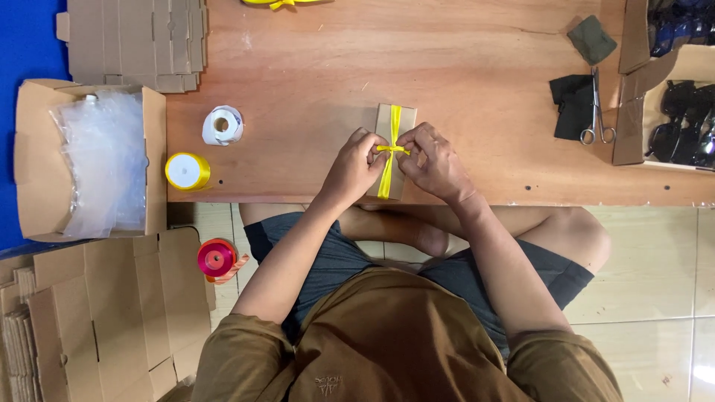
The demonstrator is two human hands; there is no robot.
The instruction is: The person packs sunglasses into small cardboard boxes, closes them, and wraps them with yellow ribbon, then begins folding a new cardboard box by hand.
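Surface: wooden table (313,67), upper frame, tiled floor below.
Left hand (354,168): pinching yellow ribbon (390,149), frame centre.
Right hand (436,160): pinching same ribbon.
Brown box (381,123): under both hands, ribbon-wrapped.
Scissors (596,112): upper right.

White tape roll (222,125) and yellow ribbon spool (187,171) on the wooden table (477,59); scissors (596,112) beside dark cloths (573,104); red ribbon spool (216,257) below; clear bags in an open carton (153,149) at left.
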